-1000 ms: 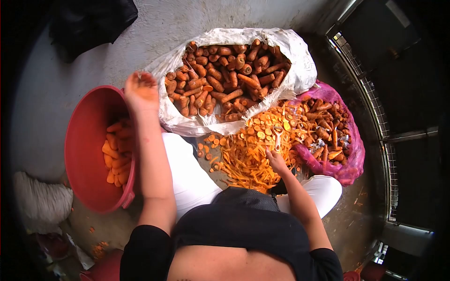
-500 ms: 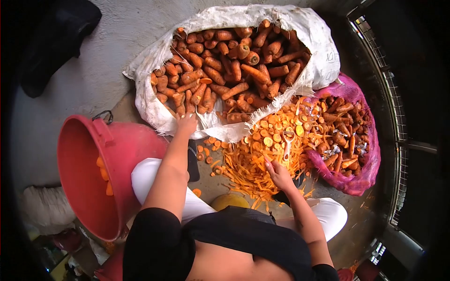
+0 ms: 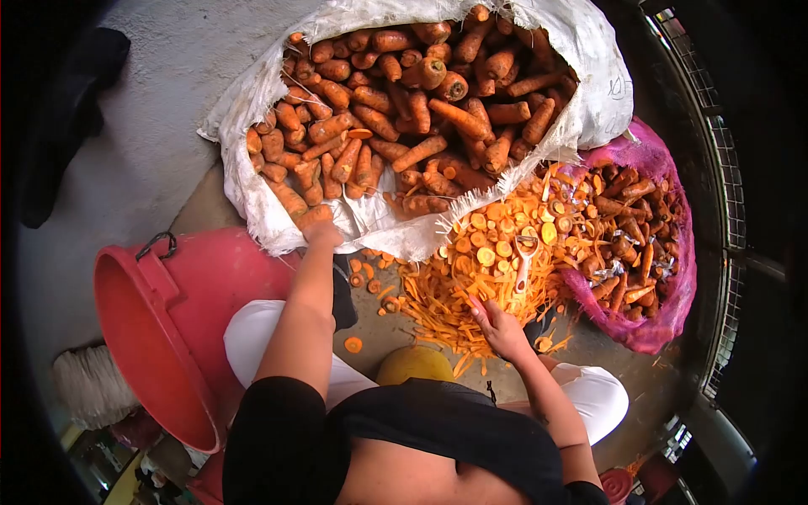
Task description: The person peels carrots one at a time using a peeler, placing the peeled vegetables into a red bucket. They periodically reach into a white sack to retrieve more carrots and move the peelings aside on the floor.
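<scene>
My left hand [image 3: 323, 235] is at the near lip of a large white woven sack [image 3: 602, 63], its fingers closed around the end of a carrot [image 3: 316, 216]; they are partly hidden. Many unpeeled carrots [image 3: 459, 118] fill the sack. My right hand [image 3: 503, 332] hovers at the near side of a heap of orange peelings [image 3: 446, 311], empty, with thumb and fingers apart. Above it, a white-handled peeler [image 3: 523, 265] lies on the heap among cut carrot ends [image 3: 486, 256].
A red bucket [image 3: 227, 261] lies tilted at my left, mouth facing left. On the right, a pink mesh sack [image 3: 673, 295] holds more carrots. A yellow rounded object [image 3: 412, 364] is between my legs. A metal grille [image 3: 724, 160] borders the right side.
My left hand has drawn back slightly towards me and left, along the sack's lip. My right hand has dropped a little. The view has shifted, and the carrots in the bucket no longer show.
</scene>
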The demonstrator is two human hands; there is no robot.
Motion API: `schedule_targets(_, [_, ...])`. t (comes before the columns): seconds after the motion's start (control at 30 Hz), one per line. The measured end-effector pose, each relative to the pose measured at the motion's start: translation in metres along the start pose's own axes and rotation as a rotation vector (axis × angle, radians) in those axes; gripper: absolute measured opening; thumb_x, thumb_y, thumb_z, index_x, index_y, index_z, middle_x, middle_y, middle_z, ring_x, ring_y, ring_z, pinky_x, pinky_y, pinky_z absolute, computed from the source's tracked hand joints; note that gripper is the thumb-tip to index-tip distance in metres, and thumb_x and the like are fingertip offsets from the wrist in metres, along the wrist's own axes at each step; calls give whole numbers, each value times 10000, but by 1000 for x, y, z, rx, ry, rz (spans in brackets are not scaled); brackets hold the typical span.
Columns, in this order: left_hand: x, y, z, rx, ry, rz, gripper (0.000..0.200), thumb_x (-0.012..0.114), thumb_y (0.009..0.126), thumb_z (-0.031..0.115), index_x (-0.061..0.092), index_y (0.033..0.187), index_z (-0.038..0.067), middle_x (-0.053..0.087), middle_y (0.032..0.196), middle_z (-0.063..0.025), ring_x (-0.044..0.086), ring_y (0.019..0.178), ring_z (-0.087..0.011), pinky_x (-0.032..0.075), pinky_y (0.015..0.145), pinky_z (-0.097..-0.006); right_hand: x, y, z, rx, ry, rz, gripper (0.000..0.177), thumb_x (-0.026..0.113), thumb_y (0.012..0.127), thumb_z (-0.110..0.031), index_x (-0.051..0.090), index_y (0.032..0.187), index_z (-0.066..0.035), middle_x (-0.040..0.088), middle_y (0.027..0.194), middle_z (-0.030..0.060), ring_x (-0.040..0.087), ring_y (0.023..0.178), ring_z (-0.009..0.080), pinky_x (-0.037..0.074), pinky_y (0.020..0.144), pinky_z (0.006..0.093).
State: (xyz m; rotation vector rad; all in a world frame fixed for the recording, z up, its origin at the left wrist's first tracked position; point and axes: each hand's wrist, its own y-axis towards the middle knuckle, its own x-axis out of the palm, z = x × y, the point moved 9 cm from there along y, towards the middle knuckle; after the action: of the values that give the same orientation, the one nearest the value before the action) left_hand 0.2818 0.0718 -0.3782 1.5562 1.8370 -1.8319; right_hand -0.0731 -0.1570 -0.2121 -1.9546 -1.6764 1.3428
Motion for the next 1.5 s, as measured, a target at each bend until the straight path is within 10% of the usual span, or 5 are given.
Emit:
schedule_targets(0.7, [-285,-224,76,980,-1363,-158,526,757,724,307,582,1134,29,620,1041,-79,619,933,-181,481,878,-307,-60,-34,-30,-302,270,496,403,466,958,-401,464,870,-8,508,645,218,510,600,386,407,558,448])
schedule_targets(0.9, [-195,-266,143,439,-2461,-766,583,642,785,574,541,1016,49,620,851,-141,642,746,-277,560,697,-465,-67,-56,-44,-421,449,591,398,369,1008,-341,542,930,8,410,641,75,458,658,228,90,1103,423])
schedule_targets(1.0, [-166,-296,168,514,-2161,-895,487,667,806,462,534,971,23,612,806,-131,645,681,-260,564,606,-417,-69,-59,-40,-415,524,557,424,344,1012,-364,566,966,-6,420,636,42,457,647,183,144,1072,409])
schedule_targets(1.23, [-241,-339,132,841,-422,473,402,750,653,157,538,972,32,647,844,-156,651,761,-329,522,687,-403,-71,-79,-63,-430,624,519,409,361,1012,-366,572,1013,-16,427,666,22,445,645,133,403,713,302])
schedule_targets(1.5, [-245,-304,139,885,-347,716,342,717,649,151,500,890,44,601,798,-138,622,765,-346,494,651,-439,-52,-72,-79,-449,557,460,342,380,1009,-339,524,1000,-28,454,674,97,469,604,195,406,586,323])
